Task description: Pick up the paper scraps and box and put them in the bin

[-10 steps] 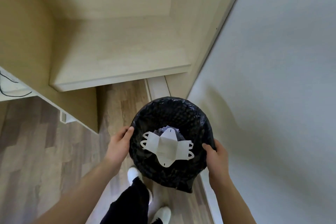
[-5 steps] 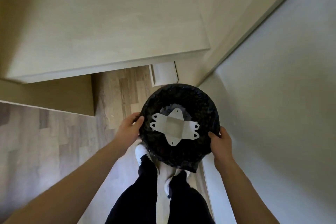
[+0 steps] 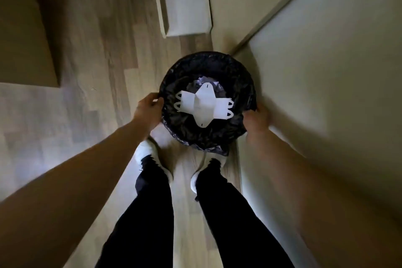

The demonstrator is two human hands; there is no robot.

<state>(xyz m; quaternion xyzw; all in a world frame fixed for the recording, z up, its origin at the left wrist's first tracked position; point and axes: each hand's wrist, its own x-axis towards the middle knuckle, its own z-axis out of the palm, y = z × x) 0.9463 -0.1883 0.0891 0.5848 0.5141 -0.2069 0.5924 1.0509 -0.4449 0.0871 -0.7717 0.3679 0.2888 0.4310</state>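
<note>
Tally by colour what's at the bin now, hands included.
Black: 1, the bin with its liner
White: 1, the flattened box inside it
Bare: 2, left hand and right hand, each on the rim
Total: 4

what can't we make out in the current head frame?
- Scraps under the flattened white box: mostly covered by it; only a dim patch shows.
- Bin base: hidden by its own rim and liner, so floor contact is unclear.
- Right hand: motion-blurred, grip unclear.
- Left hand: fingertips curl over the rim.
</note>
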